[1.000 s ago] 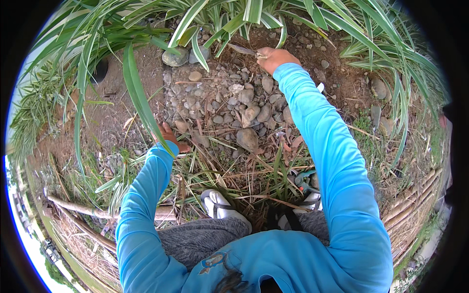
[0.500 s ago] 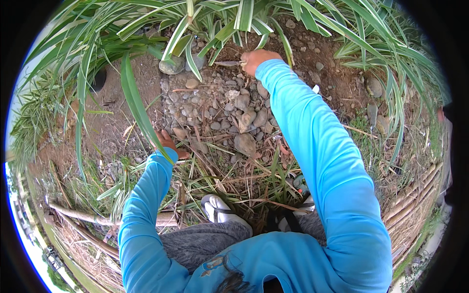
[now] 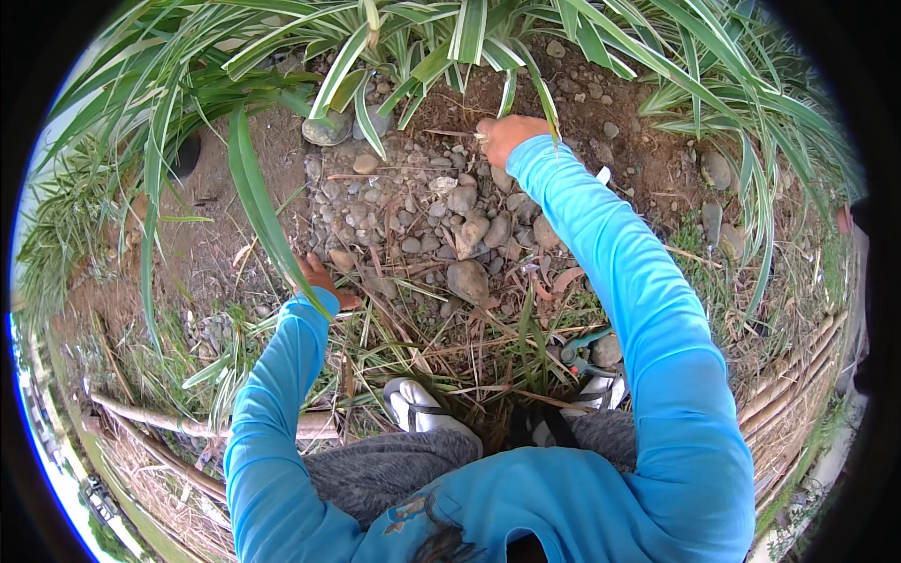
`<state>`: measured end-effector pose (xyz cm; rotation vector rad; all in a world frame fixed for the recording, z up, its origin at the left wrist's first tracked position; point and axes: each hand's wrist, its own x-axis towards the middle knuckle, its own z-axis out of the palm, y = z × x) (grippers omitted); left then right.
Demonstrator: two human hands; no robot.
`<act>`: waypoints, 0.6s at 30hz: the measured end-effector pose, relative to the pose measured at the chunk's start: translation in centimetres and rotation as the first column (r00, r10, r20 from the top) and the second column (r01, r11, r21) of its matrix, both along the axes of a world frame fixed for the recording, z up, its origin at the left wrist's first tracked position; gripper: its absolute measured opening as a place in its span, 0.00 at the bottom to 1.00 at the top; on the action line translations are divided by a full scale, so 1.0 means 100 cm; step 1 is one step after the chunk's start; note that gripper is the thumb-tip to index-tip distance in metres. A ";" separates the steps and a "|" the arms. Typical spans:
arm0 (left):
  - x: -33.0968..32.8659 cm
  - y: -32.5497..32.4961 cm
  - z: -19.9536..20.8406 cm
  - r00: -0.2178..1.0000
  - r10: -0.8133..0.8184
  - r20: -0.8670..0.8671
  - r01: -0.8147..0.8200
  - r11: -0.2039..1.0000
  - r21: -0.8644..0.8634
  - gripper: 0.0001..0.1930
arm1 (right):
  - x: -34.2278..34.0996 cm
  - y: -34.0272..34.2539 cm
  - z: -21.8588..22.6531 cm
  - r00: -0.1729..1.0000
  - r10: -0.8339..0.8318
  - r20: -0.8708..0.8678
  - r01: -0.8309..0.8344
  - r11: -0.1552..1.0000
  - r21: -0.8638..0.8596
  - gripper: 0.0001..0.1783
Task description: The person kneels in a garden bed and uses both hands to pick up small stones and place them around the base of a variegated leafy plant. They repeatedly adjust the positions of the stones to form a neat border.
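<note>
My right hand is closed at the far side of a patch of stones, just below the striped leaves. A tool with a narrow pointed blade sticks out of it to the left, low over the brown soil; the handle is hidden in my fist. My left hand rests on the ground at the near left edge of the stones, fingers apart and holding nothing. A long green leaf hangs partly across it. Between both arms lie the grey and tan stones.
Striped leafy plants arch over the far side. A teal-handled tool lies near my right foot, beside a round stone. Dry stalks and cut leaves cover the ground before my feet. A bamboo pole lies at the left.
My right hand has drawn back a little toward me and to the right with the bladed tool, whose blade now looks thinner. The left hand has hardly moved.
</note>
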<state>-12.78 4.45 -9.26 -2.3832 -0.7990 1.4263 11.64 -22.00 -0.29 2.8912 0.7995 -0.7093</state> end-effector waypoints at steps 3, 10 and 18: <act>-0.002 0.001 0.000 0.999 0.032 0.031 -0.032 0.999 0.010 0.71 | 0.024 0.006 -0.001 0.997 0.014 0.070 -0.014 1.000 -0.003 0.21; -0.005 0.005 -0.002 1.000 -0.004 0.031 0.006 0.998 -0.062 0.70 | 0.045 -0.004 0.014 0.968 -0.141 0.208 0.126 0.988 0.085 0.22; -0.003 0.002 0.002 0.998 -0.050 -0.025 0.049 0.998 -0.041 0.67 | 0.033 -0.021 0.047 0.993 -0.013 0.115 0.003 0.996 0.086 0.22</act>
